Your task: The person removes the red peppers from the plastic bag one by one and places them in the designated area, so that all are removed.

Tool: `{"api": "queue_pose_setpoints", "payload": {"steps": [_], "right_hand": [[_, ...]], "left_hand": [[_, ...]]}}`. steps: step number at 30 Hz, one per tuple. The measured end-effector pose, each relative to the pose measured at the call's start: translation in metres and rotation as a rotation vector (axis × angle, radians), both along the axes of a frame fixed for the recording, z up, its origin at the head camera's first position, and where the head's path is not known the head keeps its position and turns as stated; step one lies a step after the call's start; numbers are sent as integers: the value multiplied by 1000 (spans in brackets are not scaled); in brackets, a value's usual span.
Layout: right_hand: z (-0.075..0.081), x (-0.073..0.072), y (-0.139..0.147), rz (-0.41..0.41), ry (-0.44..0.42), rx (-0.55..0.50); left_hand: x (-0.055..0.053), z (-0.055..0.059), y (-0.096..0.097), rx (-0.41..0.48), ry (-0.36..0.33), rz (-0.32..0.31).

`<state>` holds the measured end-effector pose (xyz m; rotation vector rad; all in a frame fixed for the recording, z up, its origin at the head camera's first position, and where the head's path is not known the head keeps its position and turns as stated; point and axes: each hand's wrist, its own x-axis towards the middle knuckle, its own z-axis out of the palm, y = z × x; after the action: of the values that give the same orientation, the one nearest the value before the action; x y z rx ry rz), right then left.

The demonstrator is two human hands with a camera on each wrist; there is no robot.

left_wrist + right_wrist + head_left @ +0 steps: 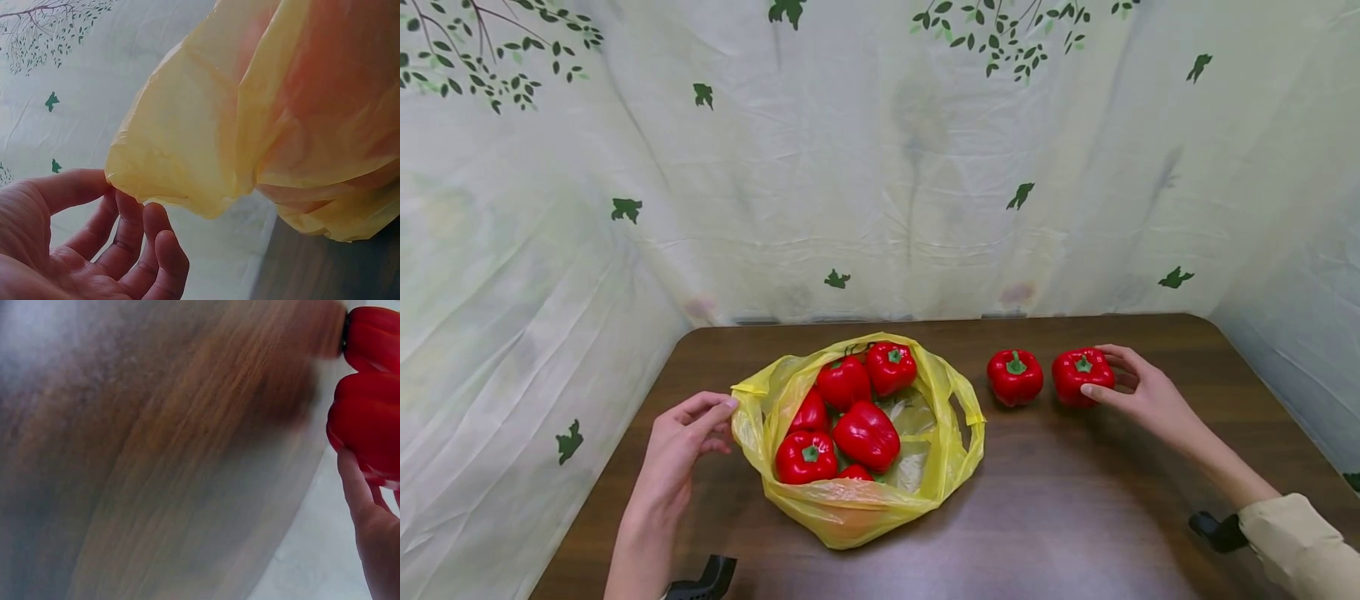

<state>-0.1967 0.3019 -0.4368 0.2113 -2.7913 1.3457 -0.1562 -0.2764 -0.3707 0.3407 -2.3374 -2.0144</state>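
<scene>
A yellow plastic bag (850,508) stands with its mouth wide on the table, several red bell peppers (867,436) inside it. My left hand (679,442) pinches the left edge of the bag between thumb and fingers; the left wrist view shows the same pinch on the yellow film (181,137). To the right of the bag, my right hand (1138,387) has its thumb and fingers around a red bell pepper (1078,375) with a green stem. Just left of that one, another red bell pepper (1015,377) sits upright on the table.
The brown wooden table (1045,517) ends at the back against a pale curtain (880,192) printed with green leaves. More curtain hangs at both sides. Dark bands (703,579) are worn on both wrists.
</scene>
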Motion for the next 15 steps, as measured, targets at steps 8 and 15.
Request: {"api": "queue_pose_setpoints", "payload": {"steps": [8,15], "right_hand": [[-6,-9,-5,12,-22,-16],[-9,-13,-10,58,-16,-37]], "left_hand": [[-1,-1,0,19,1,-4],[0,-2,0,24,11,-8]]}}
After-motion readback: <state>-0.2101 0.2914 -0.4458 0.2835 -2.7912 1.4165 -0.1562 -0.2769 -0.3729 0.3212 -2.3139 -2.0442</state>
